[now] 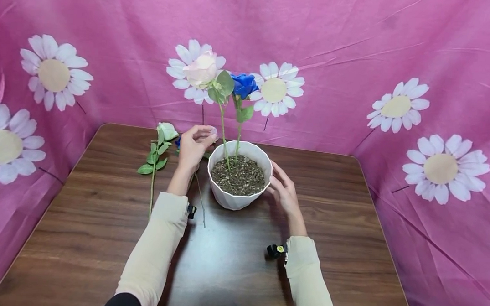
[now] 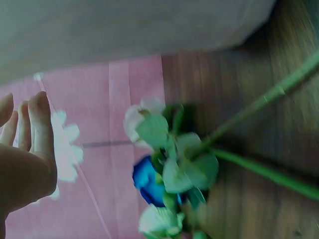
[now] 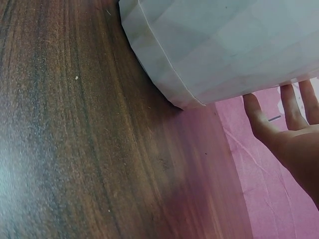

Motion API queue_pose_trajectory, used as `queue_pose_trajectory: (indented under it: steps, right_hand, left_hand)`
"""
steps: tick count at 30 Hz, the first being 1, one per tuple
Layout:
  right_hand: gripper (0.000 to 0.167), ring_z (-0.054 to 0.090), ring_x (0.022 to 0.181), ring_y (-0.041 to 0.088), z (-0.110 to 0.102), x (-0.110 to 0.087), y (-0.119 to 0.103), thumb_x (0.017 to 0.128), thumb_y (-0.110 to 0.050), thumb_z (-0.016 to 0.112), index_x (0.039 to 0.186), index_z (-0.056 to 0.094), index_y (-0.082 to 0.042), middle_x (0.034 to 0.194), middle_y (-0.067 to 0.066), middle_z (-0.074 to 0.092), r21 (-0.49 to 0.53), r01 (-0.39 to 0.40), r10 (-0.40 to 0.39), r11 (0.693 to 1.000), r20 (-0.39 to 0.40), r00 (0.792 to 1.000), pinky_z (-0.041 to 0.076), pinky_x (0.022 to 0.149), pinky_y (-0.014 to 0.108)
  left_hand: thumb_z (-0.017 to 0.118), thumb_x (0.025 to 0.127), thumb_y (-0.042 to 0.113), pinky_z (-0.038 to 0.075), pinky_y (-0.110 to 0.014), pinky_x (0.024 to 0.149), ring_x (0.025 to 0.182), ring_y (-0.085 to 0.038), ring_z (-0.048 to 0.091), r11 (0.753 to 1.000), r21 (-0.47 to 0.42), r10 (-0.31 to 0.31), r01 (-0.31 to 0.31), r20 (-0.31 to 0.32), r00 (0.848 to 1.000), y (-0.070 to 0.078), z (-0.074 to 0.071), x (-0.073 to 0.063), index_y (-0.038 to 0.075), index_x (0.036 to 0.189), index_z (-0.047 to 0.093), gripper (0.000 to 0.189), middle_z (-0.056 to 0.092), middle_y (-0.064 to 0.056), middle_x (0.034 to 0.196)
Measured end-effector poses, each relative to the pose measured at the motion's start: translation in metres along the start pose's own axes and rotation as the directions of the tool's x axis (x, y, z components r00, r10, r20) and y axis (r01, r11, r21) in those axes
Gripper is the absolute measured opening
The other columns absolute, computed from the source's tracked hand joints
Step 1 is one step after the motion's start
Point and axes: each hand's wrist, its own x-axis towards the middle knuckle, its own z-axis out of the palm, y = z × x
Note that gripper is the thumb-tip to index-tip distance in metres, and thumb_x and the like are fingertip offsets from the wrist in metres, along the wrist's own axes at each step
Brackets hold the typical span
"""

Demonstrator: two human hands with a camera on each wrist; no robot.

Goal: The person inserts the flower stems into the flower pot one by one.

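Note:
A white faceted pot (image 1: 234, 202) filled with dark soil (image 1: 240, 178) stands on the table. Planted in it upright are a pale pink rose (image 1: 201, 70) and a blue rose (image 1: 244, 85). My left hand (image 1: 192, 146) is raised just left of the pot's rim, its fingers loosely bent beside the pink rose's stem (image 1: 223, 129). In the left wrist view, that hand (image 2: 30, 149) shows no thing in its grasp. Against the pot's right wall rest the extended fingertips of my right hand (image 1: 284, 191); the right wrist view shows those fingers (image 3: 256, 117) along the pot's side.
Left of the pot, a white rose (image 1: 168, 130) lies on the wooden table (image 1: 82, 210). Another blue rose (image 2: 149, 181) lies among leaves there, largely hidden by my left hand in the head view. A thin stem (image 1: 202, 201) reaches toward the front. Pink daisy-print cloth (image 1: 325, 106) surrounds the table.

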Motion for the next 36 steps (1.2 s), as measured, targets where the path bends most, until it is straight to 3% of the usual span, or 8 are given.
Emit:
queue_pose_trajectory:
  steps: [5, 12, 14, 20, 21, 24, 32, 36]
  right_hand:
    - [0.051, 0.055, 0.126, 0.028, -0.016, 0.003, 0.018, 0.104, -0.011, 0.057, 0.153, 0.044, -0.007, 0.146, 0.017, 0.049, 0.003, -0.013, 0.013, 1.000, 0.006, 1.000, 0.057, 0.097, 0.044]
    - [0.049, 0.055, 0.126, 0.025, -0.009, 0.001, 0.010, 0.106, -0.008, 0.051, 0.154, 0.043, -0.010, 0.148, 0.014, 0.049, -0.052, -0.048, 0.047, 0.997, -0.033, 0.998, 0.055, 0.099, 0.044]
    - [0.048, 0.055, 0.126, 0.026, -0.015, 0.002, 0.018, 0.105, -0.008, 0.053, 0.153, 0.046, -0.011, 0.147, 0.014, 0.050, -0.021, -0.032, 0.032, 0.999, -0.013, 0.999, 0.056, 0.098, 0.044]
    - [0.060, 0.057, 0.122, 0.024, 0.013, -0.002, -0.012, 0.098, -0.021, 0.067, 0.151, 0.045, -0.002, 0.141, 0.015, 0.053, 0.016, -0.011, 0.012, 1.000, -0.035, 0.999, 0.058, 0.095, 0.040]
    - [0.061, 0.057, 0.122, 0.023, 0.020, -0.003, -0.021, 0.099, -0.022, 0.067, 0.151, 0.044, -0.002, 0.141, 0.014, 0.053, -0.003, -0.012, 0.012, 1.000, -0.043, 0.999, 0.058, 0.095, 0.039]
    - [0.052, 0.057, 0.122, 0.023, 0.012, -0.001, -0.012, 0.103, -0.016, 0.061, 0.152, 0.045, -0.005, 0.143, 0.013, 0.052, -0.018, -0.017, 0.017, 1.000, -0.038, 0.999, 0.058, 0.095, 0.040]
    - [0.049, 0.054, 0.127, 0.028, -0.017, 0.002, 0.023, 0.106, 0.000, 0.044, 0.154, 0.043, -0.010, 0.149, 0.016, 0.047, -0.020, -0.036, 0.035, 0.999, -0.044, 0.998, 0.056, 0.098, 0.046]
    - [0.049, 0.054, 0.127, 0.028, -0.014, 0.002, 0.017, 0.106, -0.008, 0.051, 0.154, 0.043, -0.008, 0.147, 0.017, 0.047, -0.012, -0.022, 0.022, 1.000, -0.034, 0.999, 0.056, 0.098, 0.046]
  left_hand:
    - [0.072, 0.091, -0.005, 0.064, -0.029, 0.070, 0.078, -0.014, 0.067, 0.990, -0.070, -0.125, 0.122, -0.027, 0.992, -0.005, -0.024, -0.002, -0.010, 0.116, 0.063, 0.027, 0.066, -0.003, 0.091]
    - [0.072, 0.092, 0.000, 0.064, -0.033, 0.073, 0.073, -0.011, 0.063, 0.957, 0.040, -0.288, 0.288, -0.007, 0.958, -0.016, -0.049, -0.013, -0.011, 0.118, 0.061, 0.030, 0.066, 0.000, 0.087]
    - [0.073, 0.092, 0.002, 0.064, -0.032, 0.072, 0.071, -0.011, 0.064, 0.933, 0.097, -0.349, 0.345, 0.026, 0.937, -0.023, -0.058, -0.018, -0.009, 0.114, 0.060, 0.027, 0.065, 0.002, 0.083]
    - [0.071, 0.094, 0.005, 0.064, -0.030, 0.066, 0.070, -0.017, 0.069, 0.820, 0.295, -0.545, 0.490, 0.139, 0.827, -0.039, -0.076, -0.032, -0.009, 0.115, 0.063, 0.026, 0.070, -0.015, 0.094]
    - [0.071, 0.094, 0.006, 0.064, -0.031, 0.067, 0.070, -0.018, 0.069, 0.808, 0.318, -0.560, 0.496, 0.154, 0.814, -0.041, -0.076, -0.034, -0.011, 0.116, 0.063, 0.028, 0.071, -0.017, 0.096]
    - [0.072, 0.094, 0.007, 0.064, -0.034, 0.068, 0.069, -0.018, 0.070, 0.785, 0.360, -0.588, 0.504, 0.174, 0.790, -0.046, -0.075, -0.039, -0.013, 0.116, 0.065, 0.030, 0.071, -0.017, 0.097]
    - [0.069, 0.091, -0.007, 0.063, -0.026, 0.062, 0.068, -0.014, 0.069, 0.791, 0.289, -0.592, 0.539, 0.142, 0.793, -0.059, -0.067, -0.046, -0.017, 0.119, 0.059, 0.032, 0.071, -0.016, 0.089]
    - [0.070, 0.090, -0.007, 0.062, -0.024, 0.061, 0.067, -0.014, 0.068, 0.794, 0.261, -0.588, 0.548, 0.105, 0.802, -0.063, -0.062, -0.049, -0.016, 0.118, 0.059, 0.031, 0.070, -0.014, 0.085]
